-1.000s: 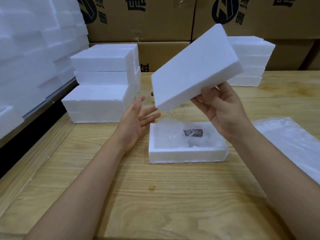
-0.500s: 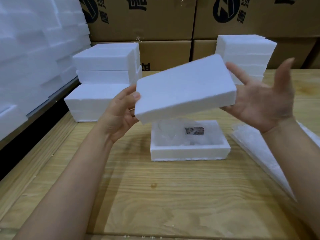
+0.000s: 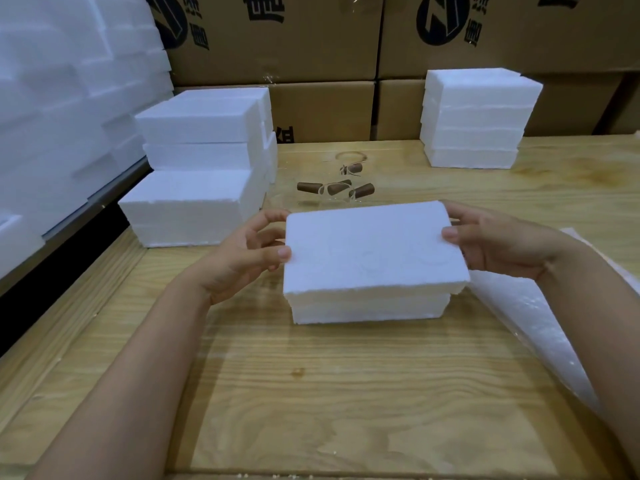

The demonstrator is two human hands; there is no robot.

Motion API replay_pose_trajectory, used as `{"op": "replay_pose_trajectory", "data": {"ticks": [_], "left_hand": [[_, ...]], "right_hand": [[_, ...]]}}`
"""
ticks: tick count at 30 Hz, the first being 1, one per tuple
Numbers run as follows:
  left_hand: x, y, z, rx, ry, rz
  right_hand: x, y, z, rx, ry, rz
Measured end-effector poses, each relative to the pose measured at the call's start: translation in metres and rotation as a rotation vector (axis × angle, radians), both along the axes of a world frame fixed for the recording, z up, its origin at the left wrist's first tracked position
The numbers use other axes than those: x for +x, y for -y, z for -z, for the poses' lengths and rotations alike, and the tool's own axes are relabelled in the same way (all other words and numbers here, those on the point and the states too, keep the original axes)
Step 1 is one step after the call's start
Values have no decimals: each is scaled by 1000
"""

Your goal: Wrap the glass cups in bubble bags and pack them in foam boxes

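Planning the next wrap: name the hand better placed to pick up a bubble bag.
Probably right. The right hand grips the foam lid directly beside the bubble bags; the left hand sits on the lid's far side.

Packing station in a warehouse or stockroom, as I read it.
Printed cardboard cartons point(image 3: 277, 39) stacked like a wall behind the wooden table point(image 3: 311, 393); white foam boxes point(image 3: 197, 168) piled on it left and right; more foam blocks point(image 3: 52, 98) banked along my left; bubble bags point(image 3: 526, 327) at the right edge.
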State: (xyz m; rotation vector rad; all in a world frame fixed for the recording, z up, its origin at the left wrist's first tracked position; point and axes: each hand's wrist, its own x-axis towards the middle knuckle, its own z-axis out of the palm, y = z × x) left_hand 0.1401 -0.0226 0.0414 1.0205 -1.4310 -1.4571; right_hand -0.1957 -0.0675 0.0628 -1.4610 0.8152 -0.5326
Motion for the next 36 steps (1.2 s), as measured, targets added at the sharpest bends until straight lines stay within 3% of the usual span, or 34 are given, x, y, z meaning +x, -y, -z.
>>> {"op": "replay_pose_trajectory", "data": {"ticks": [12, 15, 21, 26, 31, 34, 36], "left_hand": [[-7, 6, 11, -47, 53, -29], [-9, 4, 9, -81, 98, -24], [-12, -1, 10, -126, 58, 16], [-7, -14, 17, -301, 170, 19], [-15, -22, 29, -405, 366, 100], [-12, -16, 33, -421, 446, 71], [-11, -16, 34, -416, 444, 65]], "right_hand": [[0, 1, 14, 29, -86, 35], [-1, -1, 15, 86, -30, 29], [-1, -10, 14, -196, -108, 137], [1, -30, 21, -501, 94, 308], [7, -48, 43, -534, -117, 74], [10, -46, 53, -604, -281, 87], [11, -46, 54, -614, -280, 111]]}}
